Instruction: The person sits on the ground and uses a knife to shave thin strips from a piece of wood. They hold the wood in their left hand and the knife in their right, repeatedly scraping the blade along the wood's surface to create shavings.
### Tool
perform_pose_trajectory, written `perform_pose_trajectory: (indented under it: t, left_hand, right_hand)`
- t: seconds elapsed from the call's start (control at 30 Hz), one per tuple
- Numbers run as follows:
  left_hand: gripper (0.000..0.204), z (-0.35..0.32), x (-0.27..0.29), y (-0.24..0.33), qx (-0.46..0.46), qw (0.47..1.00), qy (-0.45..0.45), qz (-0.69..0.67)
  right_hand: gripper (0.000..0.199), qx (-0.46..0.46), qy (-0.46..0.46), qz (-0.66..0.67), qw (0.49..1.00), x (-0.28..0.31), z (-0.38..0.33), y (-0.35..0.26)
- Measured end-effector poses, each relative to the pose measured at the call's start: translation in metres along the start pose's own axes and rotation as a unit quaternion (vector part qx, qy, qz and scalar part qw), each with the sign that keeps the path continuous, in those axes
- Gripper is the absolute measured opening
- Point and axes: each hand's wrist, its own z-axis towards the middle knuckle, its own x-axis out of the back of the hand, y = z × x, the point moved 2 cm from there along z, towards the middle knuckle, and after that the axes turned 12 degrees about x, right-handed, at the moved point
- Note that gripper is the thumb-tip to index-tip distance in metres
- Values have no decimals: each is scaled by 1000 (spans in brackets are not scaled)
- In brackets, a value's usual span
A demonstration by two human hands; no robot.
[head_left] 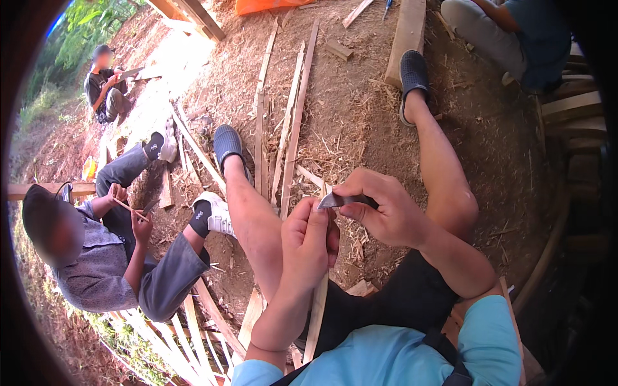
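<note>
My left hand (305, 238) is closed around a long, pale wooden strip (316, 316), which runs from my lap up through the fist. The strip's tip shows just above my thumb. Between the thumb and fingers of my right hand (383, 209) is a short, dark metal blade (351, 201) with a bright edge. That edge lies against or very close to the strip's upper end, beside my left thumb; exact contact is hard to tell. The rest of the blade is partly hidden by my right fingers.
Long wooden slats (299, 116) and shavings lie on the dirt floor. Ahead is a thick beam (407, 38) near my foot. A seated person (103, 283) works a thin stick close on the left; others sit farther off. Stacked timber (573, 106) stands at the right.
</note>
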Motion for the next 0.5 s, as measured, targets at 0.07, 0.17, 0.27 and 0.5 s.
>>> perform_pose_trajectory:
  t: [0.07,0.17,0.27,0.5]
  left_hand:
    - [21,-2,-1,3,-4,1000,0,3]
    - [22,-2,-5,5,13,1000,-1,5]
    - [26,-22,-21,-4,18,993,-52,107]
    - [24,-14,10,5,33,998,7,45]
  right_hand:
    - [17,22,8,-40,999,-2,-2,2]
    - [17,-23,125,-86,988,-2,-8,16]
    - [17,-90,245,-64,963,16,5,21]
    - [19,-69,60,-16,996,7,-20,-5]
